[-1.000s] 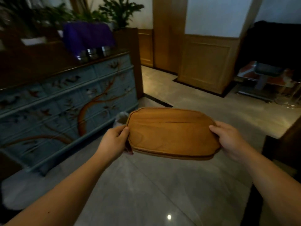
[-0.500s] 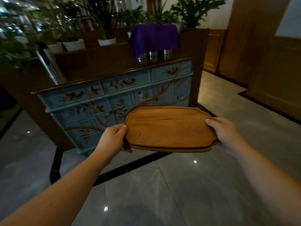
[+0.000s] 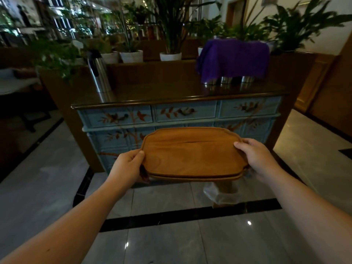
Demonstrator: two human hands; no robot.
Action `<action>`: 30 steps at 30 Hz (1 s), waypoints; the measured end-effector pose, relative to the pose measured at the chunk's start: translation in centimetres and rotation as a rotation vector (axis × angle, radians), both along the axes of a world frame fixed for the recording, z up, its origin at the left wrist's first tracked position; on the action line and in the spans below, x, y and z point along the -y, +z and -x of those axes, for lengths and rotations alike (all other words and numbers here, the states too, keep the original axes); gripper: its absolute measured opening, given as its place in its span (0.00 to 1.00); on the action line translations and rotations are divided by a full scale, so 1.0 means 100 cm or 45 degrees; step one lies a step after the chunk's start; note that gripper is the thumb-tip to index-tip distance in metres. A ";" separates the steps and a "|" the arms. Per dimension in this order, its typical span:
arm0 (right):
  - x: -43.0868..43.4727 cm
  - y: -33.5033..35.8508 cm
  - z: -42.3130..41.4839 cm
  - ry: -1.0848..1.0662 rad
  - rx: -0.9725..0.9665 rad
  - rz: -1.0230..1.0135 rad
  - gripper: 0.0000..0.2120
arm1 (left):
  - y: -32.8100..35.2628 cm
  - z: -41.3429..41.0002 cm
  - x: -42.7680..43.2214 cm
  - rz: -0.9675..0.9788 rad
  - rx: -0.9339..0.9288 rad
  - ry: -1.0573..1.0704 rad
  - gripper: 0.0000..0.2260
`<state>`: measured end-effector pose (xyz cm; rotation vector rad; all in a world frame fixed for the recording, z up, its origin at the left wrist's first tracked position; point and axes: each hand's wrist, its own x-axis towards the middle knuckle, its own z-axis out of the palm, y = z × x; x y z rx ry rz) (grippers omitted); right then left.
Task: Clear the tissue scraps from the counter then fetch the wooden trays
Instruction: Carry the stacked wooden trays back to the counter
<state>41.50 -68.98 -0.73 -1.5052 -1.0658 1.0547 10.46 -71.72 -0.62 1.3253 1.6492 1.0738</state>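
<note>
I hold a stack of wooden trays (image 3: 192, 153), orange-brown with scalloped ends, level in front of me at waist height. My left hand (image 3: 129, 164) grips the left end with the thumb on top. At the right end my right hand (image 3: 255, 159) does the same. Two tray edges show at the near side of the stack. Straight ahead stands the counter (image 3: 171, 94), a blue painted cabinet with a dark glossy wooden top. I see no tissue scraps on it.
On the counter stand a steel thermos (image 3: 99, 73) at the left and a purple cloth (image 3: 232, 60) draped over metal pots at the right. Potted plants (image 3: 169, 54) line the ledge behind. A bin with a clear plastic liner (image 3: 222, 195) sits on the tiled floor below the trays.
My view has swung left and I have come round to face the counter squarely. The trays stay gripped by both hands in the same way.
</note>
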 end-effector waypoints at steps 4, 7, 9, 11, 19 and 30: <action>-0.076 -0.006 0.025 -0.006 0.023 -0.022 0.08 | -0.008 0.025 -0.073 -0.003 0.026 0.032 0.13; -0.136 -0.003 0.041 0.001 0.015 -0.010 0.10 | -0.006 0.038 -0.136 -0.019 0.033 0.031 0.13; -0.185 0.003 0.053 -0.020 0.007 -0.011 0.08 | -0.001 0.049 -0.186 -0.043 -0.020 0.009 0.13; -0.226 0.009 0.063 -0.046 0.015 -0.020 0.08 | 0.006 0.059 -0.228 -0.073 -0.076 -0.018 0.15; -0.361 0.017 0.094 0.029 0.091 -0.021 0.10 | 0.029 0.100 -0.361 -0.068 -0.152 -0.023 0.15; -0.581 -0.006 0.107 0.269 0.138 -0.015 0.13 | 0.017 0.112 -0.537 0.071 -0.185 0.063 0.14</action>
